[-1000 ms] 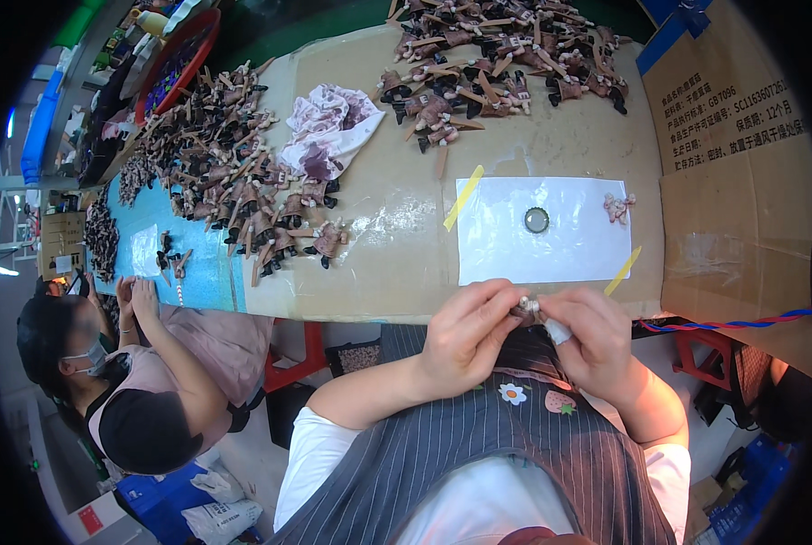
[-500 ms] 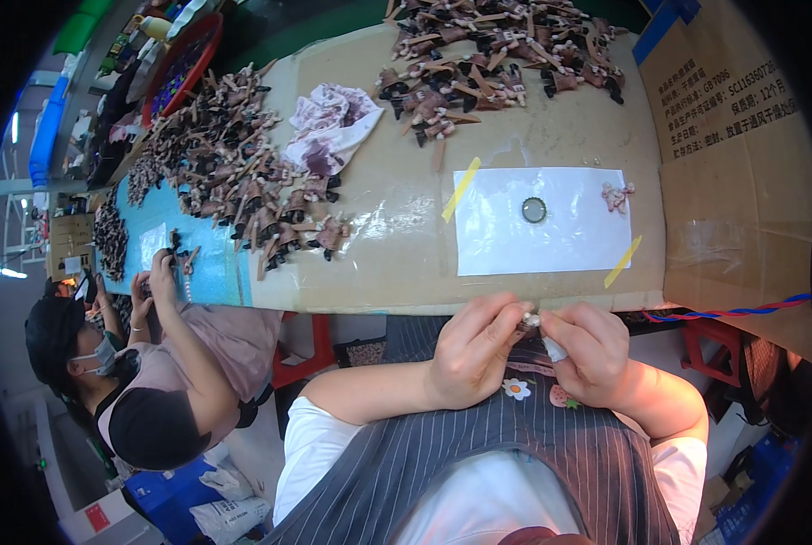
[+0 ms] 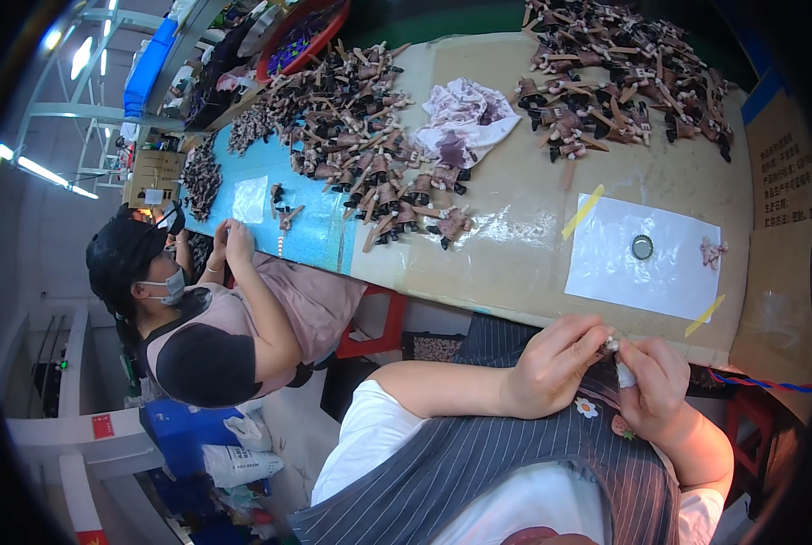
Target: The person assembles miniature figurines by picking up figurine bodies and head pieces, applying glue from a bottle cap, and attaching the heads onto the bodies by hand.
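My left hand and my right hand meet just off the table's front edge, both with fingers pinched. Between their fingertips is a small whitish figurine part, mostly hidden by the fingers. A white wrapping shows on a digit of my right hand. Beyond my hands, a white sheet of paper is fixed to the cardboard-covered table with yellow tape. On the sheet lie a bottle cap, its hollow side up, and a little cluster of pinkish-white parts.
Heaps of small brown-and-black figurines spread over the table's left, with another pile at the far right. A stained cloth lies between them. At left a masked co-worker sits handling something small. A cardboard box borders the right.
My view has swung toward the left, so the table and my hands appear farther right. Both hands stay together, pinching the small whitish part.
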Demonstrator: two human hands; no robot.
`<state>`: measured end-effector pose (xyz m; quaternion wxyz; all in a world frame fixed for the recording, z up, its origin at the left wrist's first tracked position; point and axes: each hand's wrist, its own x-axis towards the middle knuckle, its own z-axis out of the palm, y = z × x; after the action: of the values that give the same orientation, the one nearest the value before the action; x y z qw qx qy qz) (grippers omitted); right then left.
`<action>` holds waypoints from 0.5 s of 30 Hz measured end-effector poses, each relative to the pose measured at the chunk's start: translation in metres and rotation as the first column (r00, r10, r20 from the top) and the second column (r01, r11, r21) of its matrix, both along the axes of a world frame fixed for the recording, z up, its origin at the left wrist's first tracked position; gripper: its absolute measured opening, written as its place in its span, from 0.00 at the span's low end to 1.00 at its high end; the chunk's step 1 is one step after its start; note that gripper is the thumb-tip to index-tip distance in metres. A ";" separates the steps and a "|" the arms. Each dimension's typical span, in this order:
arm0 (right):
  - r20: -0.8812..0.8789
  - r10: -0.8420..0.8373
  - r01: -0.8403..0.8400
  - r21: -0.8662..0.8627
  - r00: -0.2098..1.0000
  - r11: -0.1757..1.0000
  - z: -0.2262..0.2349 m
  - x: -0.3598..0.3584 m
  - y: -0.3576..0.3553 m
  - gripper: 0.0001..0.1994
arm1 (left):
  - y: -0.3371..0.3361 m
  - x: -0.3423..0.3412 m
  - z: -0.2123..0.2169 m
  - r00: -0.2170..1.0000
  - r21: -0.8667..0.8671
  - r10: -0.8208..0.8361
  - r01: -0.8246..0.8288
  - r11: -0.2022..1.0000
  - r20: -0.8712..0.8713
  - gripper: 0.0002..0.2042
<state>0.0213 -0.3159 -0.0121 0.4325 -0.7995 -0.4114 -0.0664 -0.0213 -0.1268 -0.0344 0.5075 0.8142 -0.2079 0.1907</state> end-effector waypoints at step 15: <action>-0.020 0.027 -0.026 0.042 0.999 0.999 0.005 0.006 0.018 0.18 | 0.011 -0.004 -0.011 0.997 0.016 0.045 -0.044 0.999 -0.069 0.13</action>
<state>0.0272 -0.2983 -0.0074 0.4542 -0.7853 -0.4162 -0.0611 -0.0257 -0.1160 -0.0449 0.5041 0.8284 -0.1735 0.1717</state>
